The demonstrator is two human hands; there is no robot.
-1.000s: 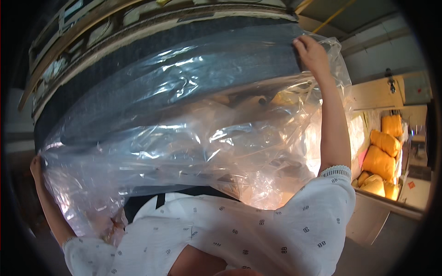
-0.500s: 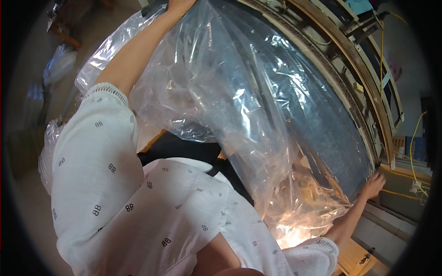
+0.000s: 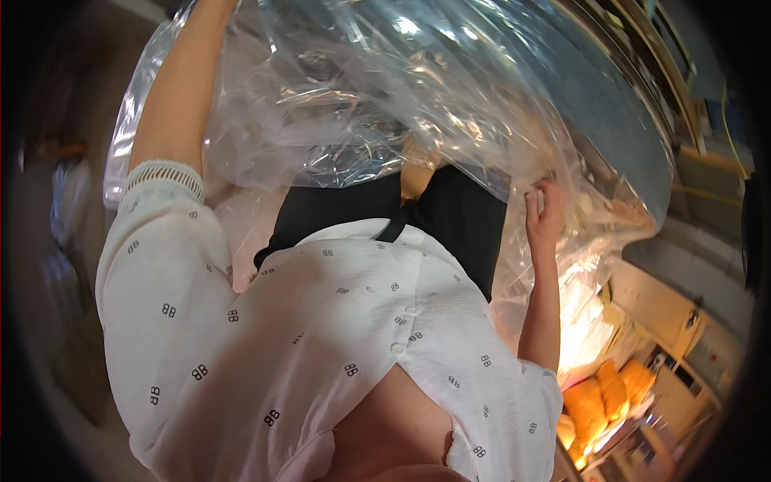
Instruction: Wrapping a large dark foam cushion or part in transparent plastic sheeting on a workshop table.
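A large clear plastic sheet (image 3: 265,112) hangs in crumpled folds across the space before me and over my lap. Toward the upper left my left arm (image 3: 181,88) stretches along the sheet, its hand cut off by the frame's top edge. Beside my right thigh, my right hand (image 3: 546,207) is closed, with curled fingers gripping a fold of the plastic. Behind the sheet lies a smooth blue-grey surface (image 3: 614,120) with a curved edge, partly covered by the film.
A wooden frame (image 3: 675,72) runs along the upper right. Orange cloth or bags (image 3: 602,402) lie at the lower right near a bright glow. Close by stands a light wooden cabinet (image 3: 654,301). A pale plastic bundle (image 3: 71,201) sits at the far left.
My right hand has come in from the blue-grey surface's right end toward my thigh, bringing plastic with it. My left hand has passed out of the top of the view. The whole view has shifted.
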